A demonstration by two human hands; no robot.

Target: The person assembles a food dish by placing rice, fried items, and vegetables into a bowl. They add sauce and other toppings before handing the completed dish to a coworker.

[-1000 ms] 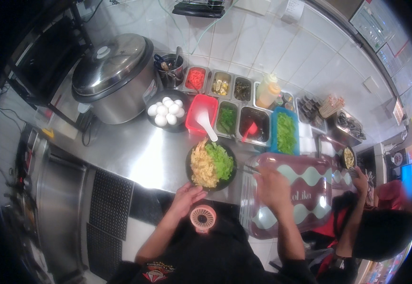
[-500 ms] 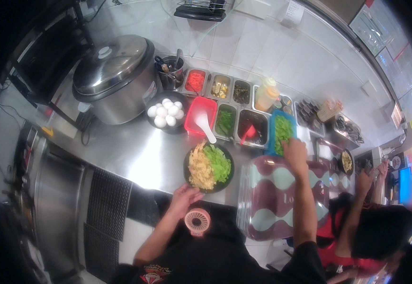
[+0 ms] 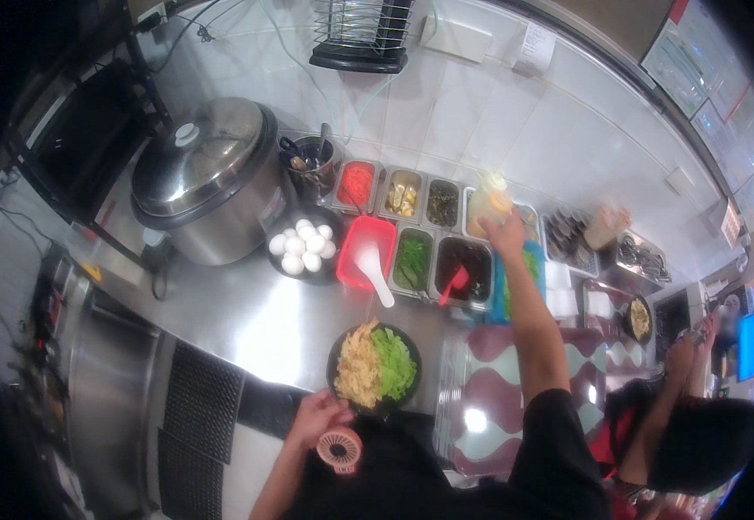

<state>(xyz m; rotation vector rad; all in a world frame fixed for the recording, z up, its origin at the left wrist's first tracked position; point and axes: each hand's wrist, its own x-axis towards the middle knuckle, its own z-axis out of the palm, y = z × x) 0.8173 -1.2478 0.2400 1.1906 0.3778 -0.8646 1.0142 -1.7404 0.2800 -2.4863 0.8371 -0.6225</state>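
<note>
A black bowl (image 3: 406, 400) stands at the counter's front edge, with shredded pale-brown food (image 3: 360, 367) in its left half and chopped green lettuce (image 3: 393, 364) in its right. My left hand (image 3: 318, 416) holds the bowl's near left rim with its fingertips. Farther off to the right, my right hand (image 3: 505, 234) has its fingers closed round a squeeze bottle (image 3: 486, 208) standing at the back of the topping row. Its far fingers are partly hidden. Below that forearm, a blue tub (image 3: 500, 299) of lettuce is partly covered.
A red tub (image 3: 354, 276) with a white rice paddle, a bowl of white eggs (image 3: 303, 247) and several metal topping pans (image 3: 412, 260) line the counter. A big rice cooker (image 3: 212, 182) stands left. Patterned lidded box (image 3: 481, 390) lies right; another person's arm (image 3: 667, 381) shows beyond.
My right hand has left the lettuce tub and moved up and back to the squeeze bottle. My left hand stays at the bowl's rim. The whole view has shifted slightly.
</note>
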